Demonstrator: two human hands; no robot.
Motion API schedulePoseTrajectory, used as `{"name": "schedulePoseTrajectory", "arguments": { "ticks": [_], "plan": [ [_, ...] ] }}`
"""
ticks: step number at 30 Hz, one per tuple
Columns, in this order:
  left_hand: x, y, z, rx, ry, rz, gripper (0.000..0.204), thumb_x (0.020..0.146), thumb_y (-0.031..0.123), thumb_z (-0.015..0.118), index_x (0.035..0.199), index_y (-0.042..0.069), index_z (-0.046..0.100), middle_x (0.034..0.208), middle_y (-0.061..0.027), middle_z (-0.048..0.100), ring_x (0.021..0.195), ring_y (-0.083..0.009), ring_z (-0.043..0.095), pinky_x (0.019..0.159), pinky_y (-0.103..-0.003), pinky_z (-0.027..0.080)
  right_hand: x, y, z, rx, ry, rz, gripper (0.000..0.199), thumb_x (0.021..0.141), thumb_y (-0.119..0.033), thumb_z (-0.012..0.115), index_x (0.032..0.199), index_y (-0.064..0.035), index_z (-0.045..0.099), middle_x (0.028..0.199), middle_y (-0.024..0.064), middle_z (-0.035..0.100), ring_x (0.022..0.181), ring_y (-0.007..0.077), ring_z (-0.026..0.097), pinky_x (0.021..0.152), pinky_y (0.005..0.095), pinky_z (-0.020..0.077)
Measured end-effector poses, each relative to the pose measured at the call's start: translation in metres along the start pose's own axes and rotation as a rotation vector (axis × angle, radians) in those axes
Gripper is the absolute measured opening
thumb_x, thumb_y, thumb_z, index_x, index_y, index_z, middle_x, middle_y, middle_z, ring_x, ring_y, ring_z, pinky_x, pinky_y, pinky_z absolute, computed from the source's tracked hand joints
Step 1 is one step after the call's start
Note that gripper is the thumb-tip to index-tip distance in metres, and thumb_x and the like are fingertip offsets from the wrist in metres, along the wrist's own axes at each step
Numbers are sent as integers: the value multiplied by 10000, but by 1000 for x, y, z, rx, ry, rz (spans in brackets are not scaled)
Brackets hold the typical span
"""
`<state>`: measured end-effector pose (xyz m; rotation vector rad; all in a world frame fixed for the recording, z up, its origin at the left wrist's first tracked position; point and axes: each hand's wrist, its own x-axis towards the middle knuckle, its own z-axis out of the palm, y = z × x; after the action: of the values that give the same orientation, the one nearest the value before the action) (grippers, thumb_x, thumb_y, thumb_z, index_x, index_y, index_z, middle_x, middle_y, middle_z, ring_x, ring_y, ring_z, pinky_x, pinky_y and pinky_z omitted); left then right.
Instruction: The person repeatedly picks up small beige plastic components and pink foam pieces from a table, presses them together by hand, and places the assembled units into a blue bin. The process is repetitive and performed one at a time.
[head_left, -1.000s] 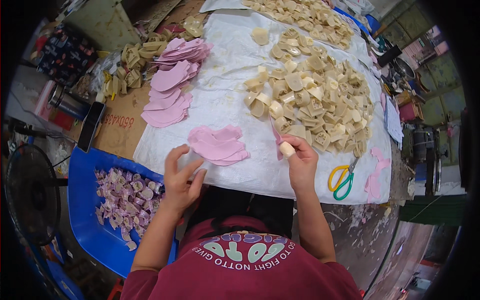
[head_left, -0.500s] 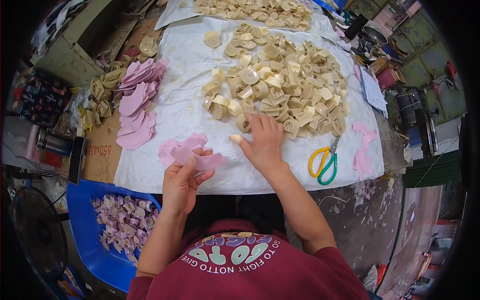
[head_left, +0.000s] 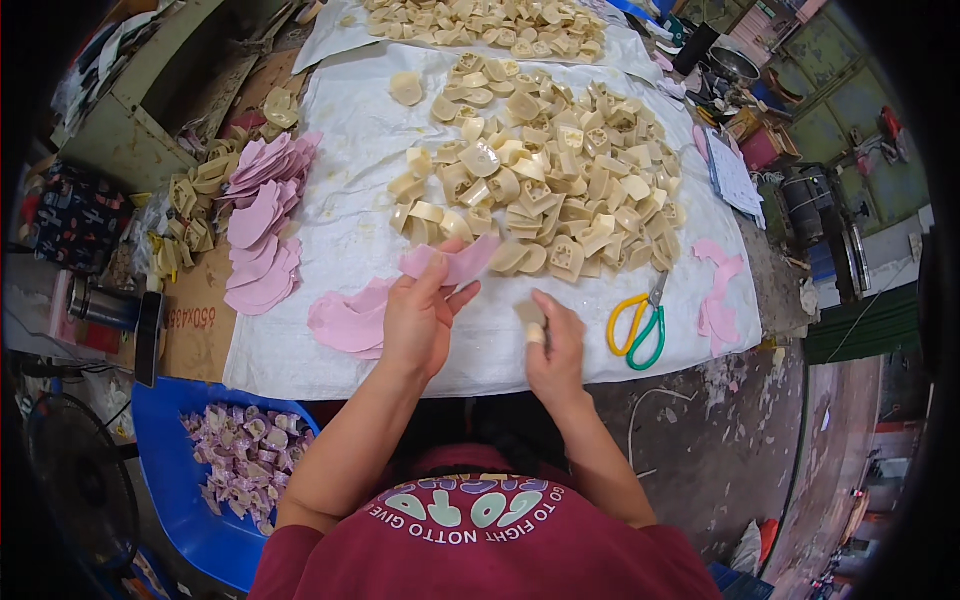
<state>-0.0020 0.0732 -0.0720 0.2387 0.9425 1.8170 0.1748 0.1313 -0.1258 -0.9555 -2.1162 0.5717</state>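
My left hand [head_left: 425, 318] pinches a curved pink material piece [head_left: 465, 262] between thumb and fingers, held up near the front of the pile of beige plastic shoe heels [head_left: 590, 185]. Closed around a single beige heel [head_left: 528, 312], blurred by motion, my right hand [head_left: 558, 350] is just above the front of the white sheet [head_left: 480, 372]. The right thumb wears a pale finger cover. Beside my left hand lies a small stack of pink pieces [head_left: 350, 318]. Yellow-and-green-handled scissors [head_left: 640, 328] rest to the right of my right hand.
Larger stacks of pink pieces [head_left: 262, 245] overlap the sheet's left edge. Below, a blue tub [head_left: 160, 440] holds many pink-covered heels [head_left: 245, 440]. More pink strips [head_left: 718, 300] and a paper pad [head_left: 735, 175] lie at right. A fan [head_left: 75, 480] stands at lower left.
My right hand has drawn back from the heel pile toward me, now with a heel in it. The left hand has moved right and up, still holding the pink piece.
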Motion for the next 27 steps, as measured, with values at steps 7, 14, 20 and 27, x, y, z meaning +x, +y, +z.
{"name": "schedulePoseTrajectory", "arguments": {
  "ticks": [7,14,20,27],
  "plan": [
    [-17,5,-20,-32,84,-21,358,976,188,498,1237,-57,498,1232,-203,564,1152,-286,568,948,-401,522,22,-9,-63,-229,-264,41,304,683,-46,657,982,-28,606,916,128,624,896,323,556,813,425,419],
    [-34,25,-27,-164,54,-16,352,966,155,509,1223,-86,492,1219,-225,559,1156,-314,566,954,-403,528,34,-11,-65,-142,-416,214,310,730,-48,695,1025,5,616,797,126,625,726,319,611,662,393,491],
    [-47,29,-33,-126,80,32,365,966,178,521,1231,-72,498,1225,-222,560,1172,-318,555,987,-400,506,25,-57,-46,655,-337,313,321,796,45,625,1112,0,595,1000,153,665,934,276,669,842,324,521],
    [-77,40,-7,-90,-88,90,382,980,247,514,1275,5,519,1247,-213,577,1167,-298,568,1000,-431,455,48,-121,-35,385,-149,-474,331,693,88,659,1009,-1,616,1075,152,639,973,326,638,847,366,524]
  ]
}}
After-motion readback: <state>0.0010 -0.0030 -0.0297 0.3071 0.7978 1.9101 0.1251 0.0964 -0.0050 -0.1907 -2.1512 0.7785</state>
